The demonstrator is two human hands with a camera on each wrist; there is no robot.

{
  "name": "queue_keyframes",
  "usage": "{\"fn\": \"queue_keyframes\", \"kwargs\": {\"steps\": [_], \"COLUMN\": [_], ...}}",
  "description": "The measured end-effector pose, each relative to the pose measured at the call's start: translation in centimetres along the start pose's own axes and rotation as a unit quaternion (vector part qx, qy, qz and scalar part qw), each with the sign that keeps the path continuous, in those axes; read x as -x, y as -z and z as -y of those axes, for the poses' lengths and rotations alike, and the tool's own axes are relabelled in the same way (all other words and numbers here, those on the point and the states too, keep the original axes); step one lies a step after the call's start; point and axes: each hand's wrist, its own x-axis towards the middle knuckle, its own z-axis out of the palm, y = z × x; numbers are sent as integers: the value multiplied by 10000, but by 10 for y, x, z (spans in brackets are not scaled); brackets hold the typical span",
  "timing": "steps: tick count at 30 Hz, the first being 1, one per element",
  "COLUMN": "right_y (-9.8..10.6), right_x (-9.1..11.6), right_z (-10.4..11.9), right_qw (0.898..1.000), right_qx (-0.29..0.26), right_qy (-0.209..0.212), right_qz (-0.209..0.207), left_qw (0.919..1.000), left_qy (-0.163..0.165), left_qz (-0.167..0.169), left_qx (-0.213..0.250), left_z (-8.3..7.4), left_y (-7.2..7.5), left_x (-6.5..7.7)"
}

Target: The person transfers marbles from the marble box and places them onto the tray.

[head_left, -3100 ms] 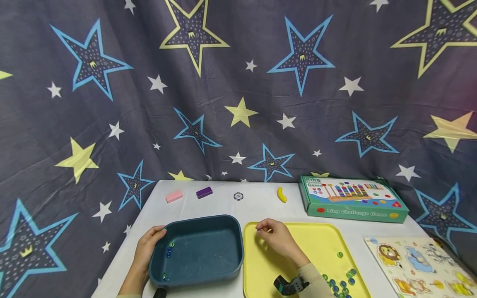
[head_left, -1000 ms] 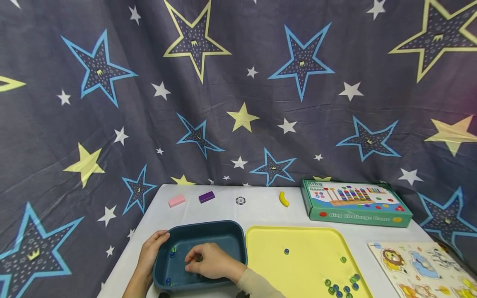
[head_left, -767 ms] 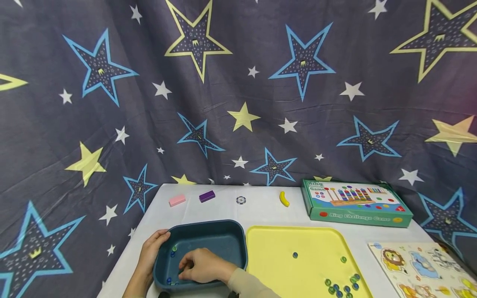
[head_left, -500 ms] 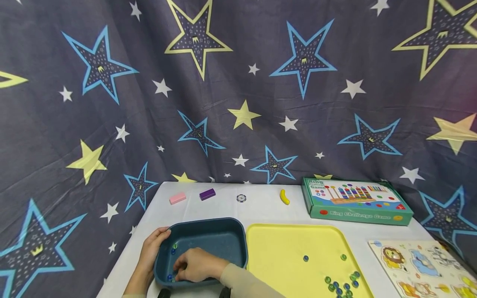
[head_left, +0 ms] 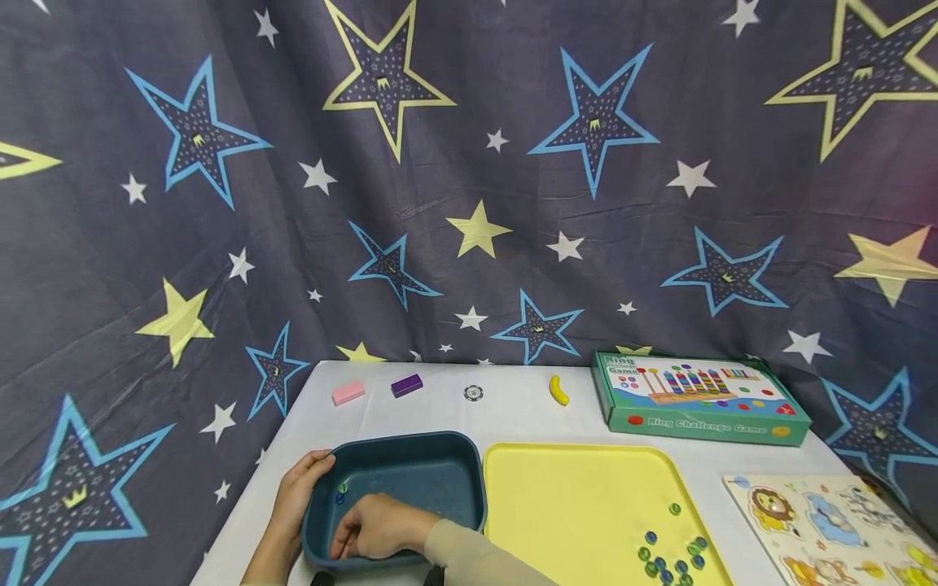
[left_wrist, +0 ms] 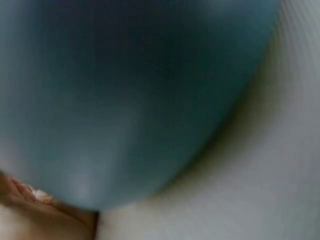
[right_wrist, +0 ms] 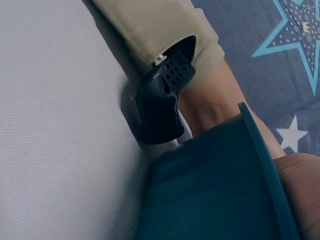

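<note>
My left hand holds the dark teal bin by its left rim, thumb side up. Inside the bin's front left corner, my right hand reaches down with bent fingers; I cannot tell whether a marble is between them. A green and a blue marble lie against the bin's left wall. The left wrist view is mostly filled by the blurred bin wall. In the right wrist view the bin's outer side shows, with skin of my right hand at the right edge.
A yellow tray adjoins the bin, with several blue and green marbles at its right. Behind are a pink block, purple block, poker chip, toy banana and game box. An animal puzzle lies right.
My right hand has gone from above the yellow tray into the bin, then left to its front corner, covering the marbles there. A blue marble has rolled right across the tray to the others.
</note>
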Motion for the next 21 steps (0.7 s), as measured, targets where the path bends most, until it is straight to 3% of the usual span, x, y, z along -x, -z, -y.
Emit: {"fn": "queue_keyframes", "kwargs": {"steps": [14, 21], "right_y": [3, 12], "right_x": [0, 14], "right_z": [-2, -5], "right_qw": [9995, 9972], "right_qx": [-84, 345], "right_qy": [315, 526], "right_qz": [-22, -407], "left_qw": [10000, 9991], "left_qy": [28, 91], "left_qz": [-14, 104], "left_qx": [20, 390], "left_z": [-2, 1], "left_y": [1, 1], "left_x": [-1, 1]}}
